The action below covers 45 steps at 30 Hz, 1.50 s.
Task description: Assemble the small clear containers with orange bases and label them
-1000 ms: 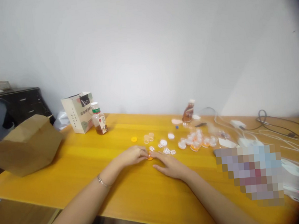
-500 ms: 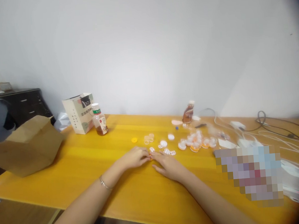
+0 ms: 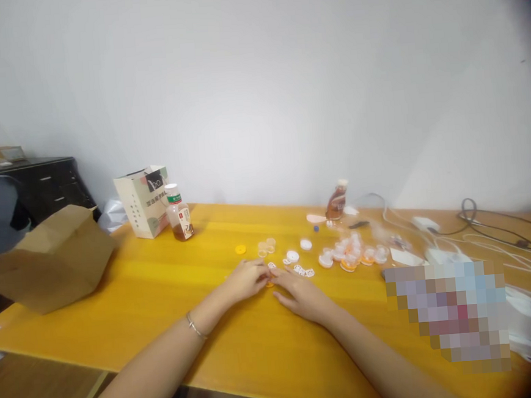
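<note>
I have the worktop (image 3: 132, 320) under both arms, with the paper bag (image 3: 54, 258) well off to the left of my left hand (image 3: 248, 280), the white bag (image 3: 140, 212) beyond that hand and to its left, and the bottle (image 3: 180, 218) beside the white bag. Past my right hand (image 3: 303, 294), on its right, sits the heap of tubs (image 3: 350, 250). Little has changed over the last second: my view has slid slightly, and the left wrist has swung a touch inward, toward the right hand. Both hands stay bent over the same orange piece (image 3: 269, 285), which lies between their fingertips and now shows only as a sliver at their near edge. Left fingers are drawn narrow around it; right fingers lie against it, thumb apart. I cannot tell whether either truly grips. So I judge the handling unfinished, since neither hand has let go. Ahead of the left hand is the yellow disc (image 3: 240, 249); just ahead of the right, the spotted discs (image 3: 300, 270) look undisturbed.
</note>
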Each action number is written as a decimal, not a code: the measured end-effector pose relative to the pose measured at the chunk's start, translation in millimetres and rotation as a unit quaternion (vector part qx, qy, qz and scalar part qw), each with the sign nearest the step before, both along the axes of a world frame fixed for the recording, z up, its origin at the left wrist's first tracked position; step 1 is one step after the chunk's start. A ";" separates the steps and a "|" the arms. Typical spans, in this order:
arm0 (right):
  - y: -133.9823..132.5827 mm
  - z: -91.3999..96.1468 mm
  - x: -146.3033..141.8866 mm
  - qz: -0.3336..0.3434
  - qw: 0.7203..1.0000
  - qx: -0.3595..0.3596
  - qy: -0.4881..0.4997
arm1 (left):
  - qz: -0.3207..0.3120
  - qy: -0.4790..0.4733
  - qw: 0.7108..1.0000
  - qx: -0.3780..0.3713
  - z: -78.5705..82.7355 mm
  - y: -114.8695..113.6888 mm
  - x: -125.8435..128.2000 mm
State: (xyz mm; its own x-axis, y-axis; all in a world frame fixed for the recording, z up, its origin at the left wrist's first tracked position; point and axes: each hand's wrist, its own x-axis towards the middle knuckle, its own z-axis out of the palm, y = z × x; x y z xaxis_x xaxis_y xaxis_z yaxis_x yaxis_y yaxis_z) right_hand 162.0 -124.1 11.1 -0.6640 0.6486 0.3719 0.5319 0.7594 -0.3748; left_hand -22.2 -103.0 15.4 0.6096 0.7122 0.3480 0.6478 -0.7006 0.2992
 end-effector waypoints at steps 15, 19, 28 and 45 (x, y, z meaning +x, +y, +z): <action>10.6 -11.4 -7.8 -0.016 0.872 -0.328 0.364 | -0.010 -0.069 0.993 0.092 10.1 -9.4 5.3; 10.1 -11.0 -8.3 -0.012 0.857 -0.340 0.387 | -0.016 -0.050 0.994 0.099 10.6 -8.7 4.1; 12.9 -9.7 -7.9 -0.042 0.832 -0.361 0.420 | -0.034 -0.034 0.995 0.086 21.3 -5.7 -4.1; 14.6 -5.8 -0.8 -0.130 0.856 -0.321 0.384 | 0.072 0.059 0.989 -0.116 6.0 26.4 -51.1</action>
